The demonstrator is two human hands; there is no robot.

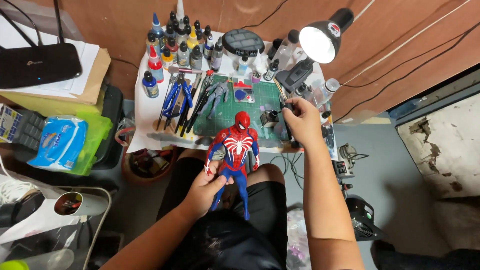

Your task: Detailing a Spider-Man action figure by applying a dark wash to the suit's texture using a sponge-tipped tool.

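Down low, the left hand (204, 189) wraps its fingers around the hips and thighs of a red-and-blue action figure (235, 152), held upright above the person's lap just before the table edge. Further right, the right hand (301, 120) reaches forward, arm extended, fingers pinched closed on a thin dark brush (287, 116) above the green cutting mat (226, 114).

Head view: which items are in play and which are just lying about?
In play:
- red and blue plastic action figure, in left hand
- thin dark brush-like tool, in right hand
- green cutting mat

Lying about:
- small paint dropper bottles
- blue-handled pliers
- black desk lamp
- black router
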